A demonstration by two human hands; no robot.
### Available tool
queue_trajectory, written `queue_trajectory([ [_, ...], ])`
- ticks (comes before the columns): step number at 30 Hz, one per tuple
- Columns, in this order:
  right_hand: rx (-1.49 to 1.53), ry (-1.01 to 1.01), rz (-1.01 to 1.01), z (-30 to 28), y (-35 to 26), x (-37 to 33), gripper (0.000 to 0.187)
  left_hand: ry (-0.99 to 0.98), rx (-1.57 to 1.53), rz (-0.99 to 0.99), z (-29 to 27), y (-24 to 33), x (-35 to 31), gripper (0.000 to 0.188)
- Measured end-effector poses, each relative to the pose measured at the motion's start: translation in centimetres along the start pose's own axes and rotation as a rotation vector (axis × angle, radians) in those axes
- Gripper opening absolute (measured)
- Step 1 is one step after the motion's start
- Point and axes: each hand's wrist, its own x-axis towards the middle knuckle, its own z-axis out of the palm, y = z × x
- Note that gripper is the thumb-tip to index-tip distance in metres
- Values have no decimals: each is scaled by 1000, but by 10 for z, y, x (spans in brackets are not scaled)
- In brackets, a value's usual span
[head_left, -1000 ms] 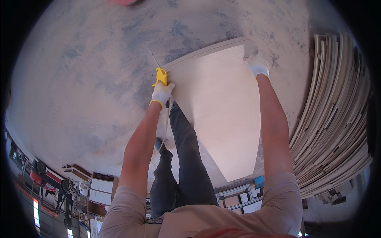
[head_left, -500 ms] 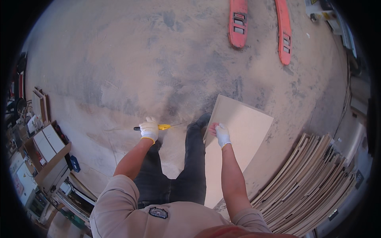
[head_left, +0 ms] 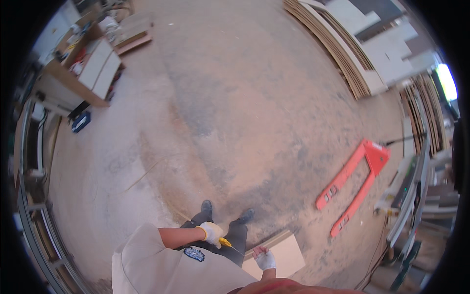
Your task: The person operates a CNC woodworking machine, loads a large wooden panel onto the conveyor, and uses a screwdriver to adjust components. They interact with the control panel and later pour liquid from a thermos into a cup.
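My left hand, in a white glove with a yellow cuff, is closed round the yellow handle of a tool. A long thin shaft or blade points from that handle toward my right side, in front of my dark trousers. My right hand wears a white glove that leaves the fingers bare. Its fingers are loosely bent and somewhat apart, with nothing visible in them. It is over the near left part of a stack of pale boards; whether it touches them I cannot tell.
A red pallet jack stands at right, its forks toward me. Stacked boards lie at the far right. At far left is a wooden cabinet, with a blue object beside it. A thin strip lies on the dusty floor.
The view has swung up and outward, bringing the whole pallet jack and far boards into sight. My left hand keeps the yellow tool, now angled down to the right. My right hand stays by the boards.
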Motion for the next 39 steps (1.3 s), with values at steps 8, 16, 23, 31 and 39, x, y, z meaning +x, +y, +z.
queue_trajectory([
  [8, -517, -72, -30, 264, -75, 87, 26, 472, -205, -340, -67, -122, -195, 60],
  [16, -642, -414, 1, 622, -6, 180, 28, 910, -538, -673, -43, -223, -353, 60],
  [23, -1184, -891, 46, 948, 293, 170, 20, 1341, -974, -931, 104, -307, -476, 61],
  [31, -1278, -1434, 393, 1016, 723, 12, 13, 1741, -1432, -989, 321, -364, -589, 55],
  [39, -1259, -1446, 605, 991, 979, -97, 22, 1845, -1446, -1227, 470, -386, -726, 49],
])
